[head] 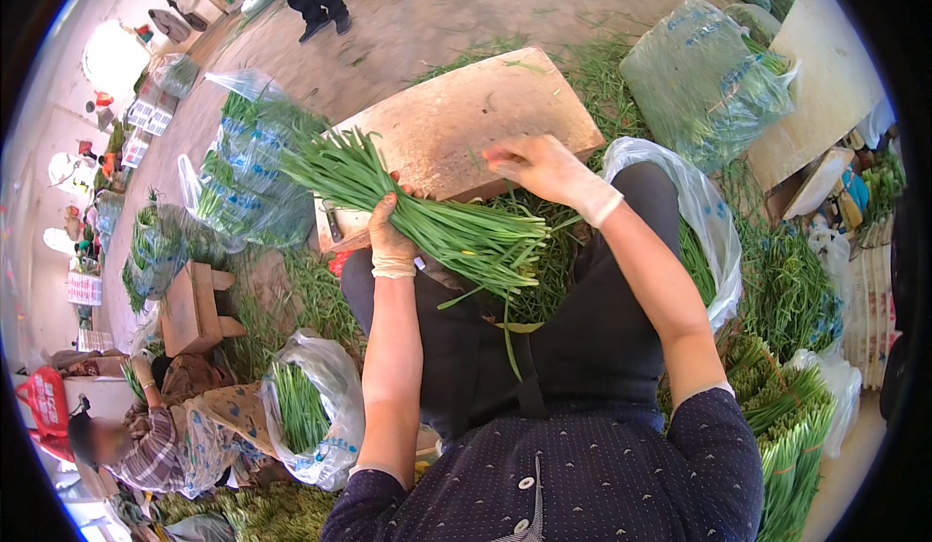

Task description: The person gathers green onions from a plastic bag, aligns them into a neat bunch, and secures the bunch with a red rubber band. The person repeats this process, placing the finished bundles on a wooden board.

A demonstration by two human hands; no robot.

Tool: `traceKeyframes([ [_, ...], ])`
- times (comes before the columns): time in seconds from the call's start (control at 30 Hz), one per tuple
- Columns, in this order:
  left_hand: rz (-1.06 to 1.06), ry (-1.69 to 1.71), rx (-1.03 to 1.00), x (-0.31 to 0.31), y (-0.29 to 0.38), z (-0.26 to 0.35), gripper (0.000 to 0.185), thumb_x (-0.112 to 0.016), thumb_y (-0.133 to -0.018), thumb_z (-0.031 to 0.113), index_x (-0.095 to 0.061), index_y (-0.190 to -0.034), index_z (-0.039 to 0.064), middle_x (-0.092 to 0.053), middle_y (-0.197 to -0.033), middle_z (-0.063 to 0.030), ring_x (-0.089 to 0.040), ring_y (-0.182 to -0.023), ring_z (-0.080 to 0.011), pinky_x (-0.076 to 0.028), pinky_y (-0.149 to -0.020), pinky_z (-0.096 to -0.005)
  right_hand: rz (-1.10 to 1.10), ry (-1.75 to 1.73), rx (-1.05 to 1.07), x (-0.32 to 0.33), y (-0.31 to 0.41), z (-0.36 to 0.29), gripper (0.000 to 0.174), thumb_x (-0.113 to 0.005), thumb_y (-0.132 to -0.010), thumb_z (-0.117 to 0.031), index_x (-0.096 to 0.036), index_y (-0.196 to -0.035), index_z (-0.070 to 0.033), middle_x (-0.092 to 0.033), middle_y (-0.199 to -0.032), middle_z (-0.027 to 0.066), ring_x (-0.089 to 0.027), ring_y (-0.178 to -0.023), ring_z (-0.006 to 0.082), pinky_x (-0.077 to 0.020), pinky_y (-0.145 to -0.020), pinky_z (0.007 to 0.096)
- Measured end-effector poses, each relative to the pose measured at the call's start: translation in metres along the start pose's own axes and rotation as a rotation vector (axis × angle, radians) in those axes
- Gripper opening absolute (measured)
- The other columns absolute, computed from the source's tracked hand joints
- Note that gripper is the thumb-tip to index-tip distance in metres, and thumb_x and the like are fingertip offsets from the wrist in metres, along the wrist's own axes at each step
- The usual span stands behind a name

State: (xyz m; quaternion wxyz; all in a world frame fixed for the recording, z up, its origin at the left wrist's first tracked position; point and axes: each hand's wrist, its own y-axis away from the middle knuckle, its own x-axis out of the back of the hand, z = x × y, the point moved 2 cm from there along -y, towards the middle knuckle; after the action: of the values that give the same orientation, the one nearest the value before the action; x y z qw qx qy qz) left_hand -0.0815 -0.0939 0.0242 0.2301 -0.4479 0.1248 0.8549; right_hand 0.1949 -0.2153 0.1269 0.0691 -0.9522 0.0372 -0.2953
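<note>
A thick bunch of long green leaves, likely garlic chives (444, 229), lies across my left hand (389, 225), whose fingers wrap around its middle. The leafy tips point up and left; the pale cut ends fan out to the right above my lap. My right hand (546, 174), blurred, hovers above the near right part of a wooden board (466, 119), apart from the bunch. It appears to hold nothing, its fingers bent and slightly apart. Both hands wear thin gloves. A small knife (333, 223) rests at the board's near left corner.
Plastic bags of greens stand left (255, 170) and right (706, 83); an open bag (713, 229) sits by my right knee. Banded bunches (786, 411) lie at lower right. Another person (160, 440) sits at left beside an open bag (313, 411). A wooden stool (193, 309) stands nearby.
</note>
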Motion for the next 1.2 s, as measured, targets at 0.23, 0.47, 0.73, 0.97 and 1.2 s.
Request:
traceKeyframes([
  [0.23, 0.006, -0.084, -0.107, 0.021, -0.002, 0.021, 0.063, -0.086, -0.086, 0.024, -0.060, -0.141, 0.010, -0.072, -0.102, -0.0050, -0.070, -0.099, -0.0271, -0.053, -0.107, -0.0613, -0.220, 0.016, 0.275, -0.022, 0.057, 0.024, 0.034, -0.070, -0.082, 0.003, -0.076, -0.112, -0.011, -0.070, -0.131, 0.0083, -0.062, -0.128, 0.0333, -0.0497, -0.111, 0.0465],
  [0.47, 0.009, -0.107, -0.160, 0.023, -0.004, 0.021, 0.061, -0.083, -0.087, 0.026, -0.060, -0.141, 0.011, -0.071, -0.103, -0.0036, -0.068, -0.099, -0.0257, -0.051, -0.108, -0.0612, -0.084, 0.723, 0.567, -0.060, 0.054, 0.021, 0.010, -0.073, -0.083, -0.022, -0.076, -0.090, -0.016, -0.066, -0.096, 0.0040, -0.065, -0.098, 0.0256, -0.0533, -0.083, 0.0428],
  [0.73, -0.072, -0.021, -0.301, 0.019, 0.005, 0.038, 0.059, -0.082, -0.087, 0.026, -0.062, -0.141, 0.012, -0.071, -0.105, -0.0029, -0.067, -0.100, -0.0229, -0.048, -0.110, -0.0557, -0.313, 0.840, 0.297, -0.034, 0.074, 0.066, 0.009, -0.073, -0.082, -0.020, -0.074, -0.077, -0.013, -0.072, -0.096, 0.0053, -0.071, -0.100, 0.0280, -0.0557, -0.082, 0.0451],
  [0.97, -0.305, 0.091, -0.347, 0.013, 0.007, 0.047, 0.050, -0.080, -0.091, 0.021, -0.063, -0.137, 0.012, -0.070, -0.103, 0.0012, -0.065, -0.100, -0.0183, -0.049, -0.111, -0.0486, -0.210, 0.123, -0.179, -0.023, 0.070, 0.073, 0.079, -0.077, -0.088, -0.013, -0.048, -0.161, -0.009, -0.069, -0.137, 0.0194, -0.073, -0.105, 0.0368, -0.0576, -0.096, 0.0442],
  [1.2, -0.444, 0.113, -0.311, 0.004, 0.010, 0.043, 0.049, -0.079, -0.091, 0.018, -0.061, -0.136, 0.012, -0.068, -0.102, 0.0022, -0.063, -0.095, -0.0166, -0.046, -0.109, -0.0450, -0.338, 0.068, -0.196, -0.051, 0.065, 0.059, 0.070, -0.076, -0.090, -0.017, -0.049, -0.154, 0.000, -0.069, -0.134, 0.0277, -0.072, -0.108, 0.0406, -0.0553, -0.099, 0.0442],
])
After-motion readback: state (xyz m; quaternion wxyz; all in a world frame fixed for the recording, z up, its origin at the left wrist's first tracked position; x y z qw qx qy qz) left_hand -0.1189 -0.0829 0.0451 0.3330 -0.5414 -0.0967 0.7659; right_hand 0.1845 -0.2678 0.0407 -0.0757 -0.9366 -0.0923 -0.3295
